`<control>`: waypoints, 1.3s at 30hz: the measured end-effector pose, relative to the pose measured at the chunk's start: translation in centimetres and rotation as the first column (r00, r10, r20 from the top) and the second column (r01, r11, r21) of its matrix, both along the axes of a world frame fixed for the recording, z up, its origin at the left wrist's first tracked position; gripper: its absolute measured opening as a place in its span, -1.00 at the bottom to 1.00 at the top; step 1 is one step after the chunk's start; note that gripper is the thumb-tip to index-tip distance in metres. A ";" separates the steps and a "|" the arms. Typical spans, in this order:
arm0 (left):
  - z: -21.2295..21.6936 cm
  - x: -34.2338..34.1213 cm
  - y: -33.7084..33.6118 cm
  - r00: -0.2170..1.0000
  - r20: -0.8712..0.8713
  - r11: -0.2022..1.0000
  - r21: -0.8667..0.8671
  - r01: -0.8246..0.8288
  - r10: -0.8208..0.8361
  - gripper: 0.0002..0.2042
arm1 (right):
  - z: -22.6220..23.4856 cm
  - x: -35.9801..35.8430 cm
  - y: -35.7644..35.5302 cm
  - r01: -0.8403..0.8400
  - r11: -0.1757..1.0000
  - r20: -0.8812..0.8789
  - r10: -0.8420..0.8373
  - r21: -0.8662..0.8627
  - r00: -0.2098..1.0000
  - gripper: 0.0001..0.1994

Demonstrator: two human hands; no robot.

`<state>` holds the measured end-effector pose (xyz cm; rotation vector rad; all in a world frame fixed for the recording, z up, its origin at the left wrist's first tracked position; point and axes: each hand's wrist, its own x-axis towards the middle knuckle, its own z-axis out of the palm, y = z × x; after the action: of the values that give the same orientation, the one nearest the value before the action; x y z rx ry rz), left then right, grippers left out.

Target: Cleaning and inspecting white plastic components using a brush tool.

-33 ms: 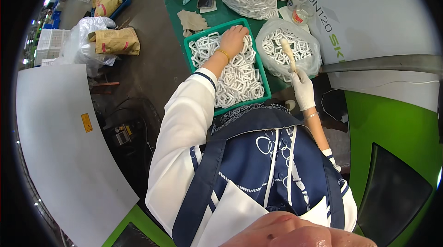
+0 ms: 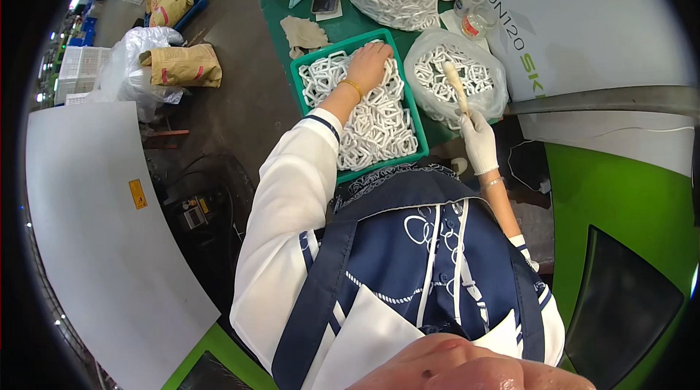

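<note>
The bare left hand [image 2: 370, 67] lies on white chain links [image 2: 375, 127] in the green tray [image 2: 383, 167]; I cannot tell whether its fingertips grip any. The gloved right hand [image 2: 478, 143] clasps a pale stick [image 2: 455, 84] over the plastic bag [image 2: 436, 103]; light fingers should limit tangling.

Your head camera is looking widely down from well above your left hand [image 2: 370, 67] and right hand [image 2: 479, 145].

The left hand [image 2: 369, 67] touches white links [image 2: 375, 135]; the right hand [image 2: 479, 143] holds a stick [image 2: 453, 78].
</note>
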<state>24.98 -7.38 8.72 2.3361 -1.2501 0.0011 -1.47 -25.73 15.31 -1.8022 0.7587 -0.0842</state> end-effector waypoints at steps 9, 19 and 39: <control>1.4 -2.3 1.7 0.911 -0.384 0.911 -0.304 -0.278 0.150 -0.72 | -0.4 0.2 0.9 -0.078 0.988 0.042 0.084 -0.131 0.996 -0.71; 8.4 -10.7 -1.5 0.637 -0.770 0.707 -0.476 -0.523 -0.048 -0.71 | 4.0 3.5 4.7 -0.134 0.964 0.136 0.169 -0.231 0.976 -0.73; 12.4 -12.2 -2.7 0.237 -0.919 0.777 -0.394 -0.491 -0.316 -0.88 | 7.8 2.8 3.0 -0.090 0.996 0.250 0.088 -0.006 0.964 -0.74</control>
<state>12.74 -10.04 21.17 1.2292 -0.2746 -0.7910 1.29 -22.73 23.14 -1.7771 0.4974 -0.2451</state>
